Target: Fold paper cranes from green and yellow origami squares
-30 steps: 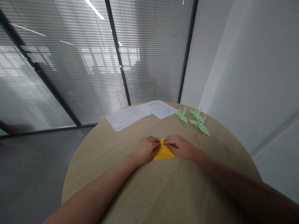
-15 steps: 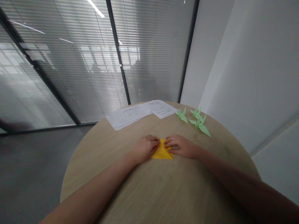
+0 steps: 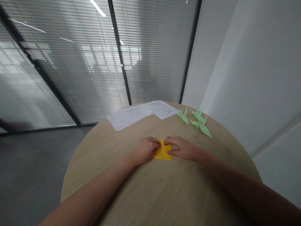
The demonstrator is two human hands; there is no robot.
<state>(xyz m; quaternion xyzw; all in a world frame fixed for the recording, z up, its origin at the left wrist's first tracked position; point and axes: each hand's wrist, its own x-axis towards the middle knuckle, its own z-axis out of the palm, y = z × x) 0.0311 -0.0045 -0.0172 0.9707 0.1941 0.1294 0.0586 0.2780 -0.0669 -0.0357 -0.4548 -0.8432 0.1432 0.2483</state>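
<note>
A folded piece of yellow origami paper (image 3: 162, 153) lies flat on the table between my hands. My left hand (image 3: 147, 150) grips its left side, with the fingers bent and closed over the edge and the thumb hidden. From the right, my right hand (image 3: 182, 148) holds the paper by its fingertips. Its index finger rests near the upper right corner and its thumb lower on the right side, with a gap between them. The paper's lower right corner shows uncovered.
The round wooden table (image 3: 150, 194) bears several printed white sheets (image 3: 131, 116) at its far edge. Light green folded paper cranes stand at the far right, one crane (image 3: 183, 116) apart from the other cranes (image 3: 202, 127). Beyond are a glass partition with blinds (image 3: 155, 62) and a white wall (image 3: 263, 69).
The right side of the yellow paper now lies slightly further left, its edge straighter. My right fingertips have shifted a little left with it; my left hand stays nearly still.
</note>
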